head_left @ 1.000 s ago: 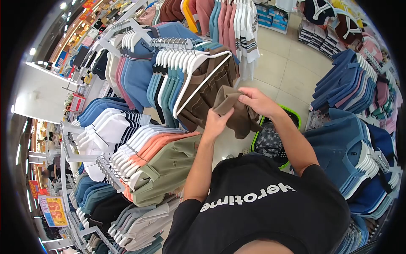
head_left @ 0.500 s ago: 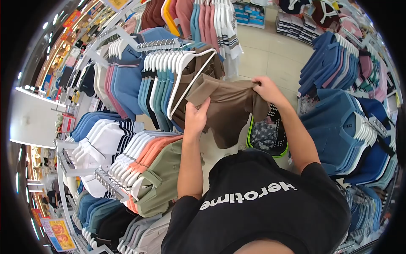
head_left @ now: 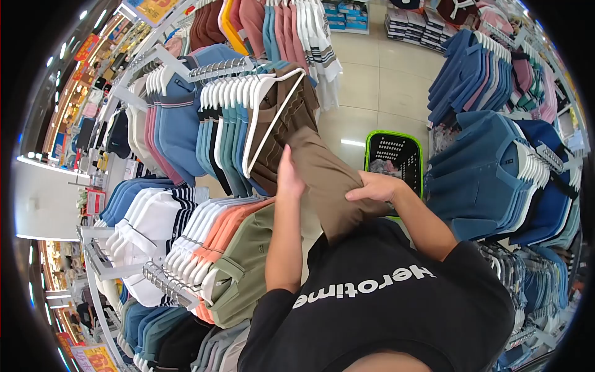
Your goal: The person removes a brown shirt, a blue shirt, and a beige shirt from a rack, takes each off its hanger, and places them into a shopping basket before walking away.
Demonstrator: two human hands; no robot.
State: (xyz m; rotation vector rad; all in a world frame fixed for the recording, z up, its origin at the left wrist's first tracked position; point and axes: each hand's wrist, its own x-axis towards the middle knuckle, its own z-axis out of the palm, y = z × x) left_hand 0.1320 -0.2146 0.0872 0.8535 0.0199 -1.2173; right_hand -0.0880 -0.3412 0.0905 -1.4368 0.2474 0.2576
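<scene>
A brown shirt is stretched between my two hands in front of my chest, partly folded, its lower end near my black T-shirt. My left hand grips its left edge, with the fingers partly hidden by the cloth. On the right side, my right hand is closed on the fabric, thumb on top. Just beyond my left hand, a bare white hanger hangs at the end of a rail beside more brown clothing. The shirt's upper end is blurred.
A black shopping basket with a green rim stands on the floor beyond my right hand, with something greyish inside. Racks of shirts flank me: olive and orange ones at left, blue ones at right. Stacked boxes lie farther back.
My right hand has come down and inward toward my body, folding the shirt. More of the basket shows. The shirt's collar end has turned, and my left hand is slightly left.
</scene>
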